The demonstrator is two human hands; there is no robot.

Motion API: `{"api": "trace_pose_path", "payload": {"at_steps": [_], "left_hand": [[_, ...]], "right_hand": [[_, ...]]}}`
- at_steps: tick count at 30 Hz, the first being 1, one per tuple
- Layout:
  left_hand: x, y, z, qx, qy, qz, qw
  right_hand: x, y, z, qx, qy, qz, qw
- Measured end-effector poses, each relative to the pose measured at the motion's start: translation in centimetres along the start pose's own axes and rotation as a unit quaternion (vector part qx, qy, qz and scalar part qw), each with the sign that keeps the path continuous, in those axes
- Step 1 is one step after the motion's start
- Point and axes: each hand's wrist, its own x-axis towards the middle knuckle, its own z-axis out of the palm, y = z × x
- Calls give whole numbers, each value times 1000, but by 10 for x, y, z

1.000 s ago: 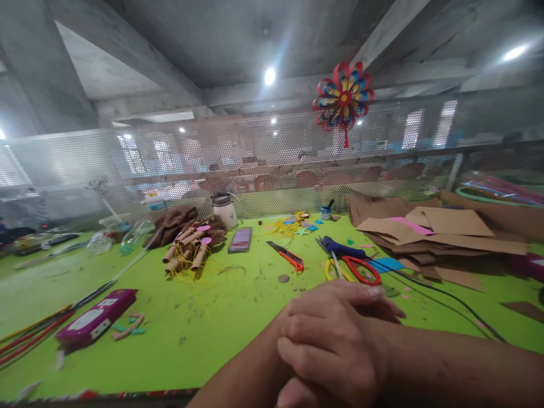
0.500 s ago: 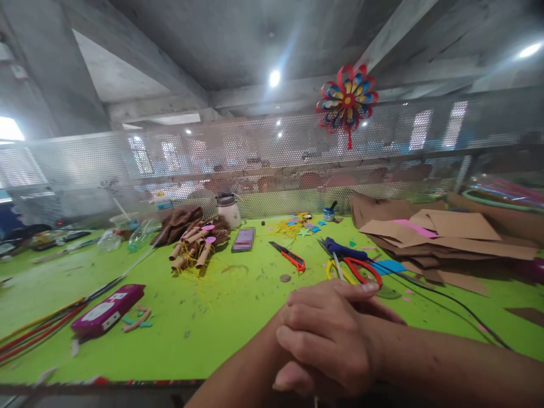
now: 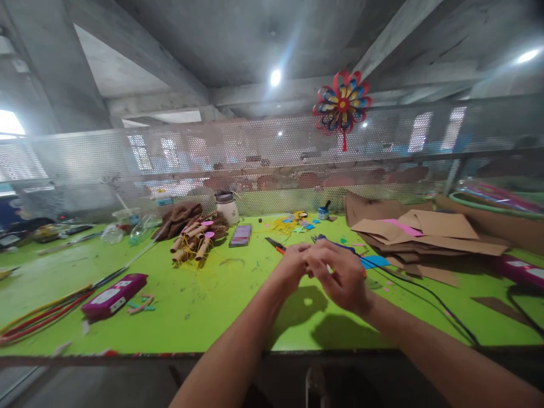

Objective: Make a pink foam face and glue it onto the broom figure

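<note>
My left hand [image 3: 296, 262] and my right hand [image 3: 343, 275] meet above the green table [image 3: 238, 317], fingers bent and touching each other. Both are closed, and no object shows in them. Just behind them is a cutter knife [image 3: 274, 246] with a dark blade, its orange handle partly covered. My right hand mostly hides the scissors and a dark blue tool [image 3: 340, 245] with a black cord. A blue paper piece [image 3: 374, 262] lies to their right. Shadows of both hands fall on the tabletop below.
Brown cardboard sheets [image 3: 425, 232] are piled at the right. Left of centre lie rolled brown paper tubes [image 3: 195, 241], beside a phone [image 3: 240, 235] and a white jar [image 3: 227, 208]. A purple box [image 3: 114, 296] sits at the left. A perforated metal screen [image 3: 255, 158] stands behind.
My clasped hands have risen and moved away from me over the table, loosening until mainly the fingers touch. They now cover most of the scissors and the knife's handle.
</note>
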Motion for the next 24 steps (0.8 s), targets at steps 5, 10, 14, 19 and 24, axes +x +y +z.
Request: {"api": "trace_pose_path", "payload": {"at_steps": [5, 10, 14, 19, 24], "left_hand": [[10, -4, -10, 123, 93, 55, 986], [15, -22, -17, 242, 140, 90, 956], [15, -27, -20, 306, 148, 94, 936], [5, -19, -40, 373, 184, 83, 906], [-11, -9, -76, 446, 232, 64, 862]], "right_hand": [[-15, 54, 0, -100, 71, 129, 984], [-27, 81, 1, -161, 91, 205, 961], [-38, 88, 7, -180, 69, 218, 957], [-47, 94, 11, -195, 44, 239, 950], [-50, 102, 10, -211, 44, 257, 942]]}}
